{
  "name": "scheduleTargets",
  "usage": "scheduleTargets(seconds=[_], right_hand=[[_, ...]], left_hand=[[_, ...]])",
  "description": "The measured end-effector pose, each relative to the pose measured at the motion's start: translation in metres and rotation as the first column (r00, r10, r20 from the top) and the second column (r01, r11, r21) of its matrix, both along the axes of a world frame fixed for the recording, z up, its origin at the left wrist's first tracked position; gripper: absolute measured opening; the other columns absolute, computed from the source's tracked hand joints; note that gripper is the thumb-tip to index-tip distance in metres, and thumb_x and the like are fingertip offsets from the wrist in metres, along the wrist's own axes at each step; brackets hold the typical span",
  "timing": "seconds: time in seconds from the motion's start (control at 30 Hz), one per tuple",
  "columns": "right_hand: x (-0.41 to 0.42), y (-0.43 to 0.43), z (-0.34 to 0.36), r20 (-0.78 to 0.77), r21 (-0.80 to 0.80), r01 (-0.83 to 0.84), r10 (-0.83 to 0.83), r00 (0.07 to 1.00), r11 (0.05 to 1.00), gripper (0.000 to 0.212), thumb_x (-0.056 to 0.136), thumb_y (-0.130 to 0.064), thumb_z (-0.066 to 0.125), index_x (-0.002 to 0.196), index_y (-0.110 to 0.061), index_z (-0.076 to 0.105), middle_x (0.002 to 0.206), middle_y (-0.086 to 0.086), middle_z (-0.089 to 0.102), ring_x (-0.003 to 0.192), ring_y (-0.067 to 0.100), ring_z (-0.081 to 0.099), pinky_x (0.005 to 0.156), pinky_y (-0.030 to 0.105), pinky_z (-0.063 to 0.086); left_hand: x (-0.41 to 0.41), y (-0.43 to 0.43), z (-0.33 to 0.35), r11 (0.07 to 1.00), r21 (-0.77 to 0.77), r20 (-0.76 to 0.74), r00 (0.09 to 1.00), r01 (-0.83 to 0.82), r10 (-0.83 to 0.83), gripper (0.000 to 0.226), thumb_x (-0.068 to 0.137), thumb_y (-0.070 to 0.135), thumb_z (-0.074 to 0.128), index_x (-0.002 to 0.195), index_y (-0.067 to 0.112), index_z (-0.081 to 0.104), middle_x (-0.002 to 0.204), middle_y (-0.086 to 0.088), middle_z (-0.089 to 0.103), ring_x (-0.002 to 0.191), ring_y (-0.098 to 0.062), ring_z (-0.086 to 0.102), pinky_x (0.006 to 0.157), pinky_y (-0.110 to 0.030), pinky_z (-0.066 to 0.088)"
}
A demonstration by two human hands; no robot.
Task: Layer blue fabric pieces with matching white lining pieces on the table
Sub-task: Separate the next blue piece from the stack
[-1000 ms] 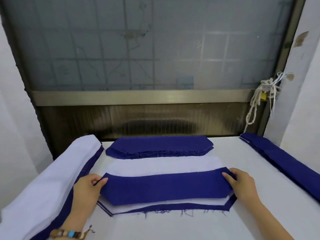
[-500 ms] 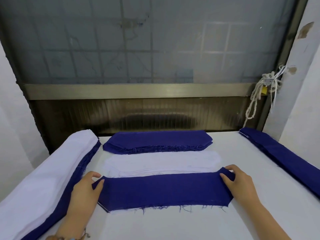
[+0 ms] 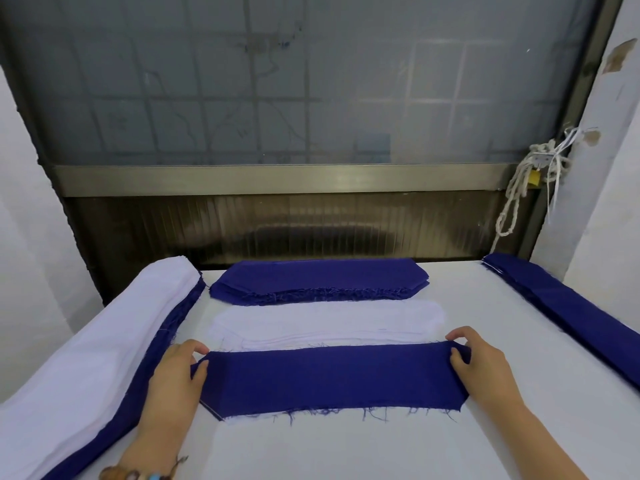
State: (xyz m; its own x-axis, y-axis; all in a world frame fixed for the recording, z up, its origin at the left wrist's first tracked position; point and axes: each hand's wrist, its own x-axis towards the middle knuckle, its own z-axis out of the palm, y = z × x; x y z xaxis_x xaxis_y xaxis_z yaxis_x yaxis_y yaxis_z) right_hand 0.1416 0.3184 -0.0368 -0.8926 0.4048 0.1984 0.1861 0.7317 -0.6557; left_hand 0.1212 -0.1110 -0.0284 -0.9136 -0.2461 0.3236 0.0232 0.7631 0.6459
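Across the lower middle of the frame, on the white bench [image 3: 346,452], I see the blue fabric piece [image 3: 332,375] lying over a white lining piece [image 3: 249,418], which shows only as a sliver at its lower edge. The left hand [image 3: 173,379] pinches its left end and the right hand [image 3: 485,368] its right end, well apart. An uneven pull could skew blue off white or drag the lining stack [image 3: 329,323] just above; the frayed threads [image 3: 374,415] could snag.

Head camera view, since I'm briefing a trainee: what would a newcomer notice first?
The blue fabric piece lies front and centre, pinched at its ends by the left hand and right hand. Behind it sit a white lining stack, then a blue stack farther back.
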Motion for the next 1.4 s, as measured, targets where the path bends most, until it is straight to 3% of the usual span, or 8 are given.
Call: scheduleTargets(seconds=[0.4, 0.6, 0.7, 0.8, 0.9, 1.17, 1.27, 1.4], right_hand=[[-0.003, 0.002, -0.005, -0.042, 0.023, 0.024, -0.023, 0.999, 0.999, 0.021, 0.090, -0.004, 0.048, 0.097, -0.021, 0.058, 0.069, -0.002, 0.058, 0.064, 0.013, 0.055, 0.052, 0.024, 0.037], [0.002, 0.002, -0.002, -0.217, 0.206, 0.208, -0.162, 0.963, 0.956, 0.024, 0.084, 0.003, 0.058, 0.103, -0.011, 0.064, 0.093, 0.010, 0.052, 0.085, 0.030, 0.048, 0.074, 0.039, 0.041], [0.003, -0.002, 0.002, -0.310, 0.250, 0.077, 0.004, 0.951, 0.965, 0.019, 0.085, 0.001, 0.063, 0.096, -0.015, 0.064, 0.088, -0.001, 0.050, 0.079, 0.021, 0.047, 0.072, 0.032, 0.038], [0.004, -0.005, 0.004, -0.226, 0.229, -0.201, 0.253, 0.941, 0.953, 0.016, 0.088, -0.007, 0.063, 0.092, -0.022, 0.063, 0.082, -0.008, 0.050, 0.076, 0.010, 0.049, 0.069, 0.019, 0.039], [0.003, -0.005, 0.004, -0.073, 0.175, -0.348, 0.364, 0.928, 0.921, 0.017, 0.088, -0.013, 0.065, 0.083, -0.029, 0.060, 0.077, -0.006, 0.053, 0.075, 0.012, 0.050, 0.069, 0.021, 0.043], [-0.006, -0.009, 0.009, 0.065, 0.267, -0.375, 0.372, 0.926, 0.888, 0.012, 0.095, -0.022, 0.054, 0.085, -0.027, 0.050, 0.073, -0.009, 0.050, 0.072, 0.012, 0.046, 0.067, 0.023, 0.041], [-0.012, -0.010, 0.011, 0.151, 0.369, -0.371, 0.339, 0.929, 0.852, 0.010, 0.097, -0.028, 0.047, 0.088, -0.027, 0.045, 0.081, -0.013, 0.050, 0.077, 0.010, 0.047, 0.070, 0.023, 0.042], [-0.032, -0.013, 0.021, 0.256, 0.443, -0.348, 0.256, 0.932, 0.826, 0.018, 0.098, -0.034, 0.043, 0.084, -0.023, 0.047, 0.081, -0.008, 0.056, 0.070, 0.010, 0.051, 0.062, 0.022, 0.042]], left_hand=[[-0.005, -0.001, -0.005, 1.000, -0.029, -0.044, 0.999, -0.007, 0.006, 0.017, 0.090, -0.001, 0.059, 0.088, 0.016, 0.060, 0.087, 0.001, 0.051, 0.074, -0.009, 0.052, 0.060, -0.021, 0.038], [-0.002, -0.001, 0.000, 0.979, -0.200, -0.099, 0.994, 0.034, -0.055, 0.027, 0.082, -0.007, 0.064, 0.092, 0.018, 0.066, 0.096, 0.002, 0.053, 0.088, -0.015, 0.048, 0.071, -0.030, 0.046], [-0.001, 0.003, 0.003, 0.961, -0.243, -0.123, 0.979, 0.131, -0.164, 0.018, 0.084, 0.010, 0.069, 0.090, 0.026, 0.064, 0.092, 0.010, 0.055, 0.082, -0.008, 0.051, 0.074, -0.029, 0.048], [-0.001, 0.007, -0.002, 0.943, -0.130, -0.057, 0.948, 0.305, -0.314, 0.019, 0.086, 0.017, 0.068, 0.080, 0.033, 0.058, 0.079, 0.011, 0.052, 0.076, -0.006, 0.051, 0.066, -0.017, 0.043], [-0.002, 0.006, -0.008, 0.922, -0.123, 0.003, 0.929, 0.368, -0.370, 0.020, 0.085, 0.020, 0.071, 0.077, 0.033, 0.056, 0.073, 0.010, 0.052, 0.073, -0.008, 0.050, 0.062, -0.019, 0.042], [-0.005, 0.008, -0.006, 0.923, -0.169, 0.042, 0.939, 0.344, -0.342, 0.018, 0.087, 0.028, 0.065, 0.077, 0.033, 0.051, 0.065, 0.007, 0.048, 0.066, -0.010, 0.047, 0.058, -0.021, 0.038], [-0.009, 0.012, -0.001, 0.894, -0.287, 0.137, 0.938, 0.344, -0.318, 0.018, 0.090, 0.037, 0.059, 0.079, 0.034, 0.045, 0.066, 0.007, 0.049, 0.066, -0.007, 0.046, 0.057, -0.019, 0.036], [-0.025, 0.015, 0.016, 0.883, -0.285, 0.296, 0.910, 0.374, -0.290, 0.020, 0.091, 0.038, 0.057, 0.076, 0.028, 0.049, 0.065, 0.007, 0.053, 0.059, -0.006, 0.046, 0.055, -0.019, 0.038]])
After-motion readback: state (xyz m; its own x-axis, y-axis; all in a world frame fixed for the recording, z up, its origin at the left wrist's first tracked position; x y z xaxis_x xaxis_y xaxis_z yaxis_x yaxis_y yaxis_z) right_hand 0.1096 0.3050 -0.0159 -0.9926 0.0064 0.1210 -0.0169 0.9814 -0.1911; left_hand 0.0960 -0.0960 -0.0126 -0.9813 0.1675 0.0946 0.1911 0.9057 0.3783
